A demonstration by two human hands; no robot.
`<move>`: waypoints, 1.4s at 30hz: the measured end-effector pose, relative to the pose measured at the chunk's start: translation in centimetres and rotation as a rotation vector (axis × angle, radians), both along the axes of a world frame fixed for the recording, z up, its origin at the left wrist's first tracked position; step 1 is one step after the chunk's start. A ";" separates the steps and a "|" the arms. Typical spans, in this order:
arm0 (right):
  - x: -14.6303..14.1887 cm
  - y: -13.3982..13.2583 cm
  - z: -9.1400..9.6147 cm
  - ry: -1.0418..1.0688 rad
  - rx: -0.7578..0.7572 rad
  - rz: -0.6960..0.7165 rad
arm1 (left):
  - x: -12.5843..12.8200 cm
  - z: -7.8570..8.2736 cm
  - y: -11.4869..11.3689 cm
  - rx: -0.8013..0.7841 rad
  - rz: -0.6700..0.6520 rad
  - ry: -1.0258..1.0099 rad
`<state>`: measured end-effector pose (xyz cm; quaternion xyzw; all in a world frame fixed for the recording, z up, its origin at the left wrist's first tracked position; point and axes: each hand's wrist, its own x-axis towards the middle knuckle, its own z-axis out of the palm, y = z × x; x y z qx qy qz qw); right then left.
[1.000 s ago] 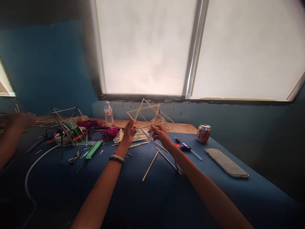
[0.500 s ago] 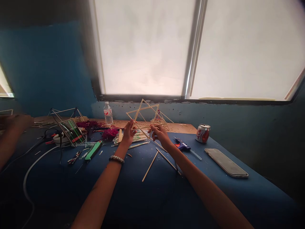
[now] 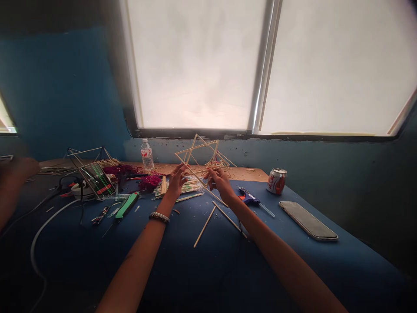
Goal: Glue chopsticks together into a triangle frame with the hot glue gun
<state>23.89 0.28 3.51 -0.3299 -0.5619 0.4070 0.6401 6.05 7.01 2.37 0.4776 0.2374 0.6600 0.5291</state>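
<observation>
Both my hands hold up a frame of thin glued wooden sticks [image 3: 200, 158], shaped like overlapping triangles. My left hand [image 3: 177, 182] grips its lower left side, and a beaded bracelet [image 3: 159, 218] circles that wrist. My right hand [image 3: 221, 183] pinches the frame's lower right part. The frame hangs above the table's far side, and a second stick structure [image 3: 216, 164] shows behind it. Loose wooden sticks [image 3: 204, 226] lie on the blue table cover [image 3: 247, 261] below my hands.
A hot glue gun [image 3: 250, 198], soda can [image 3: 276, 181] and smartphone [image 3: 308, 220] stand right. Left are a water bottle [image 3: 147, 155], magenta tangle [image 3: 149, 183], green utility knife [image 3: 127, 205] and phone [image 3: 97, 179]. Another person's blurred hand [image 3: 19, 168] reaches in.
The other person's hand has moved left toward the picture's edge. My hands and the wooden frame have shifted only slightly, with the frame tilting a little.
</observation>
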 end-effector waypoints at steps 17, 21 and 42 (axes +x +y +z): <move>-0.2 0.3 -0.1 0.000 0.051 -0.013 | 0.0 -0.3 0.4 -0.030 -0.009 -0.030; -0.2 0.5 -0.2 -0.021 0.087 -0.022 | 0.0 -0.2 0.3 -0.039 -0.003 -0.050; -0.2 1.4 -0.6 -0.038 0.157 -0.016 | 0.0 -0.1 0.4 -0.035 0.017 -0.020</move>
